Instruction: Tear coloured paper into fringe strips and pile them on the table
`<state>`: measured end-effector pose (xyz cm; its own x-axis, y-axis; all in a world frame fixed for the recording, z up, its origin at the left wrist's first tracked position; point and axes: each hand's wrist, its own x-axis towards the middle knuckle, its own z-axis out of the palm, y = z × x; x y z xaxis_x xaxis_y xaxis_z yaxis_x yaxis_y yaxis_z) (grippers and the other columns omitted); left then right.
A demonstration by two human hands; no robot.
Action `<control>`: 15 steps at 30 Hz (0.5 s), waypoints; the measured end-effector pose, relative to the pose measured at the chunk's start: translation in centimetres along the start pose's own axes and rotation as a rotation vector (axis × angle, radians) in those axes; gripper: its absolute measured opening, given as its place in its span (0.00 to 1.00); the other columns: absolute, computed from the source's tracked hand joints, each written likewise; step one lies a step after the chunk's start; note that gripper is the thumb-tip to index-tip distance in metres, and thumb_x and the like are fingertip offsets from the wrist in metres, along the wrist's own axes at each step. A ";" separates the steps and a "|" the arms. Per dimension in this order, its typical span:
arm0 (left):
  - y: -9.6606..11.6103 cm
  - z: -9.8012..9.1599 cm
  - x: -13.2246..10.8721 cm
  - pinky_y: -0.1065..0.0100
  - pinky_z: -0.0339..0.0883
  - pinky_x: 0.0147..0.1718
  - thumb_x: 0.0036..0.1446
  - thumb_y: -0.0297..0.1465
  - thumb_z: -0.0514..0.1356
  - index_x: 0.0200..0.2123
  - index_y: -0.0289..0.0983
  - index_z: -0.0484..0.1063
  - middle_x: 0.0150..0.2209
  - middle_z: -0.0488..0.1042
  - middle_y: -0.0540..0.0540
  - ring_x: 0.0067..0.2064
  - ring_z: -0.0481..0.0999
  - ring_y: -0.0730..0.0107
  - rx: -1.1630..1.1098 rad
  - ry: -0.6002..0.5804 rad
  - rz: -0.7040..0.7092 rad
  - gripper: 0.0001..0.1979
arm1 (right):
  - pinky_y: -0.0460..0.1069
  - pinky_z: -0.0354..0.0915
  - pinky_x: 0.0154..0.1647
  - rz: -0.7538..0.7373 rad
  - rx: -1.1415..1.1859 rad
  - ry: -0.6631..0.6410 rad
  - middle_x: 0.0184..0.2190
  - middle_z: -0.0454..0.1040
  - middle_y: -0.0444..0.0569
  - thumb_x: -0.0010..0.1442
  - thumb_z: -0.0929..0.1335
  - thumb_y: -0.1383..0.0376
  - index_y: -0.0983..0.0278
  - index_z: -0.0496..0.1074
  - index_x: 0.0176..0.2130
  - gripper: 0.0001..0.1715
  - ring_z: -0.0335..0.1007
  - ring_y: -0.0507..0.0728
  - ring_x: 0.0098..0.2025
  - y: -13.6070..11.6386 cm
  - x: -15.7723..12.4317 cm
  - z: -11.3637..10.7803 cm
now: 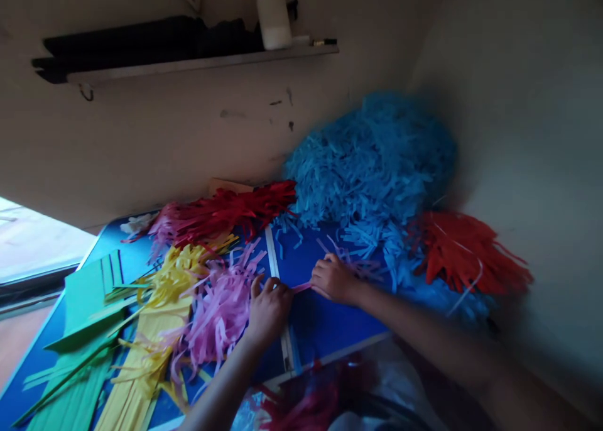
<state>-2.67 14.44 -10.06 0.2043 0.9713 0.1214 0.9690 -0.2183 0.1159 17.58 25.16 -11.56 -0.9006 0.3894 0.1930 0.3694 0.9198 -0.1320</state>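
Above the blue table (325, 324), my left hand (269, 308) and my right hand (335, 280) are both closed on a pink fringed paper bundle. Its narrow twisted middle (301, 287) stretches between my fingers. Loose pink strips (360, 266) fan out beyond my right hand. A fluffy heap of pink paper strips (221, 308) lies left of my left hand; whether it joins the held piece I cannot tell. Yellow fringed paper (181, 271) lies further left, partly against the pink heap.
Blue fringe (367, 161) is piled at the back right, with an orange-red tassel bunch (471, 252) beside it. Red fringe (230, 211) lies along the wall. Green paper sheets (89, 318) and yellow folded strips (136, 374) cover the left. A shelf (202, 63) holds dark items above.
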 end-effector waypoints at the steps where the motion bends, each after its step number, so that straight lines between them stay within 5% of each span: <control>1: -0.3 0.2 -0.3 0.45 0.48 0.58 0.61 0.24 0.55 0.38 0.46 0.78 0.37 0.81 0.47 0.46 0.73 0.57 -0.038 0.005 -0.019 0.14 | 0.57 0.49 0.48 0.027 0.024 0.007 0.36 0.77 0.49 0.65 0.68 0.63 0.62 0.75 0.36 0.07 0.64 0.58 0.43 0.4 -0.4 0.3; 8: -1.8 1.6 -0.9 0.56 0.58 0.48 0.62 0.36 0.58 0.33 0.46 0.80 0.37 0.81 0.50 0.45 0.74 0.60 -0.226 0.038 -0.149 0.10 | 0.53 0.51 0.45 0.208 0.207 0.089 0.32 0.77 0.44 0.58 0.75 0.60 0.61 0.77 0.27 0.10 0.68 0.55 0.41 2.7 -1.8 1.2; 15: -0.8 1.1 0.1 0.56 0.57 0.47 0.63 0.36 0.56 0.32 0.43 0.78 0.35 0.80 0.48 0.43 0.73 0.60 -0.211 -0.006 -0.215 0.11 | 0.52 0.51 0.45 0.319 0.293 0.052 0.33 0.77 0.43 0.56 0.75 0.64 0.61 0.76 0.27 0.07 0.68 0.54 0.41 2.7 -1.5 0.8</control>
<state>-3.32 14.80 -11.20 -0.0011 0.9978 0.0660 0.9399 -0.0215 0.3408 19.73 27.05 -12.96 -0.7366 0.6604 0.1458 0.5399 0.7040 -0.4615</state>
